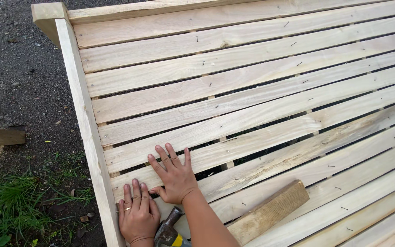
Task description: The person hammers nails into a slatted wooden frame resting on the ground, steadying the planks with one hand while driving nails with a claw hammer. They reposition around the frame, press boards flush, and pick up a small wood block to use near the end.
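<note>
Both my hands lie palm down on a pale wooden slatted frame, near its left side rail. My left hand, with a ring on one finger, rests flat on the lowest slat beside the rail, holding nothing. Just above and to the right, my right hand presses on the neighbouring slat with its fingers spread. A hammer with a dark head and a yellow and black handle lies on the slats between my left hand and my right forearm. Neither hand grips it.
A short rough wooden block lies on the slats right of my forearm. Several small nails stick up along the slats. Left of the frame are dark gravel, a plank end and grass.
</note>
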`<state>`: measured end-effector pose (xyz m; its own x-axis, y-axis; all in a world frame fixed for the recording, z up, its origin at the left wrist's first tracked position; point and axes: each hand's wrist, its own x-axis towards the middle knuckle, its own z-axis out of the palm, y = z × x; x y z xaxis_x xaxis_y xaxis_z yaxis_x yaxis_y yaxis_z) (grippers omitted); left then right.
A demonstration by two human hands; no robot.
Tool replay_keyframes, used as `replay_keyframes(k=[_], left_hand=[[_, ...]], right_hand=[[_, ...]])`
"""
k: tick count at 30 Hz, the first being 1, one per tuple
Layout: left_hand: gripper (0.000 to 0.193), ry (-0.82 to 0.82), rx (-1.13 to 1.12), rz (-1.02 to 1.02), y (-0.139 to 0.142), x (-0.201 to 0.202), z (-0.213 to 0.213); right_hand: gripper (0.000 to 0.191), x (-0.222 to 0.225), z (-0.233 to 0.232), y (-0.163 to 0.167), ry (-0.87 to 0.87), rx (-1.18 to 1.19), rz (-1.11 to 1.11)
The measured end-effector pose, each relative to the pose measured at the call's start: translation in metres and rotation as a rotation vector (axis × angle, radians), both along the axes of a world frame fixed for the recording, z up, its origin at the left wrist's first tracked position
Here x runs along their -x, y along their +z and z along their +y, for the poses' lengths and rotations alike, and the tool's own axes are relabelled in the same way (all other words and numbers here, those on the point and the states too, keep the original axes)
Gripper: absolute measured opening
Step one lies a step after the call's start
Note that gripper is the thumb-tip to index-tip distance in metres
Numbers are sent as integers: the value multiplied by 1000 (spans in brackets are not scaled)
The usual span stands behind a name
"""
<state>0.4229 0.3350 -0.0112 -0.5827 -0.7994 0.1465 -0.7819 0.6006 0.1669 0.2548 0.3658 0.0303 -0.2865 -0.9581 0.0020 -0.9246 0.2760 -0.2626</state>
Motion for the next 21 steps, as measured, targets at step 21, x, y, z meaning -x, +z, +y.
replay_keyframes(k=[21], left_hand=[[42, -5, -50, 85, 13, 6, -3]], right_hand=[[96, 1, -3, 2, -25, 13, -30]])
